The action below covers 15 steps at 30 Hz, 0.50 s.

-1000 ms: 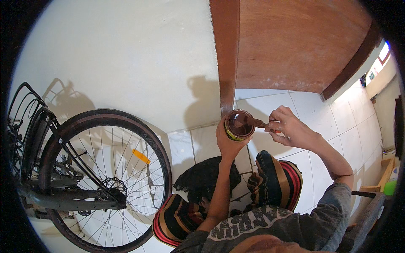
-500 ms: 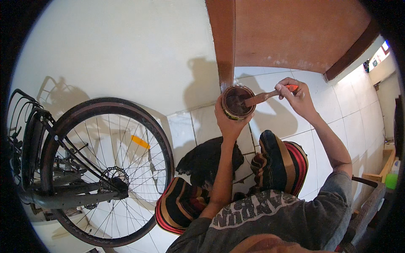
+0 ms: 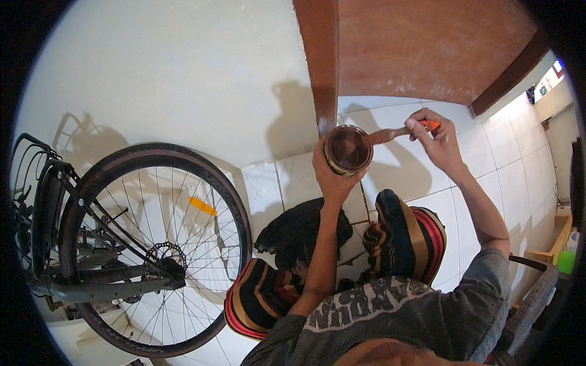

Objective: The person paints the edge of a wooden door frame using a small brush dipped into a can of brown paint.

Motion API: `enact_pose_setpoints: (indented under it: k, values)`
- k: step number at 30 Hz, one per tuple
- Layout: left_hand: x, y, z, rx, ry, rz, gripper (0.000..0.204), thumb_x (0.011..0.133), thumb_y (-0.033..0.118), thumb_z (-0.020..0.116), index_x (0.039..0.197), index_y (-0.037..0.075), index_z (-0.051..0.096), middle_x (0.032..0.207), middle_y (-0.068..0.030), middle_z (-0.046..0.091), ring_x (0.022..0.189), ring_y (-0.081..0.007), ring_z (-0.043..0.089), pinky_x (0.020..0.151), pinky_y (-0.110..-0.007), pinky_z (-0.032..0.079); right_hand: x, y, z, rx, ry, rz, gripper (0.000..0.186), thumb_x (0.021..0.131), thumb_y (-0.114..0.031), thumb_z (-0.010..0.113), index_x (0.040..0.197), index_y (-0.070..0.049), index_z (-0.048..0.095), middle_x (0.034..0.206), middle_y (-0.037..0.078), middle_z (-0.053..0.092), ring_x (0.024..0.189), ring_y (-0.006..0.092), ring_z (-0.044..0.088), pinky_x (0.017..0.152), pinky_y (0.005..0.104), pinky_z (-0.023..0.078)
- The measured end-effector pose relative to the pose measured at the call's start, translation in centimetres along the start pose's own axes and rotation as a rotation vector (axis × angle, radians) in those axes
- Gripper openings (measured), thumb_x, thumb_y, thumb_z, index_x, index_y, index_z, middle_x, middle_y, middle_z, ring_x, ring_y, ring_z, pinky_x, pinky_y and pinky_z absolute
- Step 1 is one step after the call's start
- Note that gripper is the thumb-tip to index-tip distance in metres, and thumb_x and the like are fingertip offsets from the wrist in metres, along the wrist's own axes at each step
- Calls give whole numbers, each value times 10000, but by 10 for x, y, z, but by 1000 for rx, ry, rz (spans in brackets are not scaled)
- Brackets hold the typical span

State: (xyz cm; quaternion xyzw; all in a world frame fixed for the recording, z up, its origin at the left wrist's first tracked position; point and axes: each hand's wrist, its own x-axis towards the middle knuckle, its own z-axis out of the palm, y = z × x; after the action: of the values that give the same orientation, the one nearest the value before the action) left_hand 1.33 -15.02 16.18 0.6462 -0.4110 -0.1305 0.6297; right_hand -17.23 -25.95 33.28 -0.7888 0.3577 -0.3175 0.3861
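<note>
My left hand (image 3: 332,174) is wrapped round a round paint can (image 3: 348,150), its open top facing up and dark brown paint inside. In my right hand (image 3: 434,139) is a paintbrush (image 3: 394,134) with an orange handle end, pinched between thumb and fingers. The brush lies nearly level, its brown-coated bristles at the right rim of the can. Just beyond the can stands a glossy brown door frame post (image 3: 325,67) against the white wall.
A bicycle wheel (image 3: 240,213) with a disc brake and an orange reflector stands at my left. A dark cloth (image 3: 293,229) lies on the white tiled floor (image 3: 476,204) between my knees. A brown door (image 3: 421,49) is ahead; a wooden chair (image 3: 531,296) is at the right.
The paintbrush has come out from inside the can to its right rim, as my right hand moved slightly right. The can has shifted a little to the right.
</note>
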Motion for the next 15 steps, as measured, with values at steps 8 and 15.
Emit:
enact_pose_setpoints:
  k: [8, 15]
  values:
    - [1, 3, -5, -130, -28, -43, 1063, 523, 274, 940, 1375, 14, 359, 1304, -176, 504, 1198, -320, 525, 1018, -427, 430, -4, 5, 0, 26, -28, -199, 189, 921, -177, 655, 980, -3, 702, 897, 80, 694, 836, 159, 622, 777, 309, 488]
    - [-1, 4, -4, -102, 23, -86, 1029, 540, 248, 942, 1358, 17, 362, 1294, -160, 506, 1189, -299, 530, 1022, -409, 433, 18, 5, 40, 472, 557, -236, 261, 965, -202, 610, 1061, 34, 669, 951, 127, 693, 853, 185, 684, 793, 304, 516]
